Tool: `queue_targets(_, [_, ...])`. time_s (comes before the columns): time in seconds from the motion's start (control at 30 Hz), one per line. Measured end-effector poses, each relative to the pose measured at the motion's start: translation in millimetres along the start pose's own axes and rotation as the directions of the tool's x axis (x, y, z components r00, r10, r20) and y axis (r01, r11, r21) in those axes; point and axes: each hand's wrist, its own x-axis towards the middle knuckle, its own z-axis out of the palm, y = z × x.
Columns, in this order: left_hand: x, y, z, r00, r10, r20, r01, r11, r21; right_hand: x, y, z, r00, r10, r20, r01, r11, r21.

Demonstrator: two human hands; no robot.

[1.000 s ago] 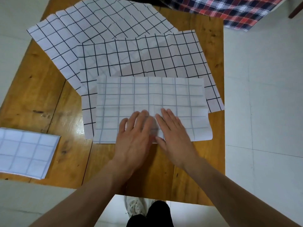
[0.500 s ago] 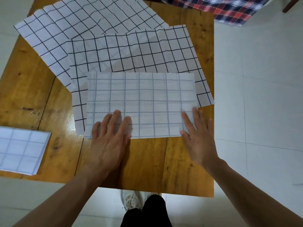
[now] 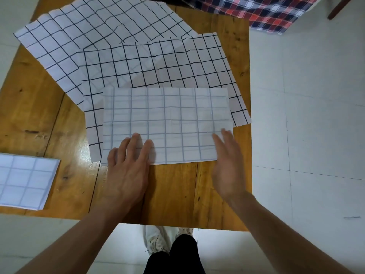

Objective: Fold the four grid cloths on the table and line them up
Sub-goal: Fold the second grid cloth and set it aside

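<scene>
Head view showed the left hand (image 3: 126, 171) flat with straight, spread fingers pressing the near left corner of the half-folded cloth (image 3: 167, 123), while the right hand (image 3: 227, 165) stood more on edge by the near right corner, fingers straight and gripping nothing. That cloth lay near the middle of the table (image 3: 39, 115), overlapping an unfolded cloth (image 3: 158, 62) beyond it, which in turn overlapped another unfolded cloth (image 3: 94, 26) at the far left. A folded cloth (image 3: 25, 180) sat at the near left edge, well apart. The material looked thin, light and limp, holding soft creases, so it would likely slide on the glossy wood; the short ends seemed the best places to pinch for the next fold. No brand, label or writing was readable anywhere.
</scene>
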Motion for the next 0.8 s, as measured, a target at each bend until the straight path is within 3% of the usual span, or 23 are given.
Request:
queue_targets(0.17, [0, -2, 1, 1.000, -0.001, 0.002, 0.001, 1.000, -0.020, 1, -65, 11, 0.949, -0.207, 0.239, 0.200, 0.978, 0.052])
queue_targets(0.27, [-1, -3, -2, 1.000, -0.016, 0.005, 0.016, 0.999, -0.041, 3, -72, 27, 0.933, -0.176, 0.312, 0.188, 0.982, -0.007])
queue_targets(0.4, [-9, -18, -4, 0.999, -0.050, 0.007, 0.051, 0.995, -0.081, 1, -66, 38, 0.942, -0.148, 0.302, 0.180, 0.980, -0.081])
queue_targets(0.63, [-29, -62, -9, 0.958, -0.281, -0.050, 0.270, 0.948, -0.167, 2, -68, 33, 0.940, -0.115, 0.321, 0.134, 0.990, -0.037])
queue_targets(0.8, [-27, -75, -21, 0.966, -0.216, -0.146, 0.187, 0.964, -0.189, 2, -79, 28, 0.951, -0.098, 0.293, 0.094, 0.995, 0.026])
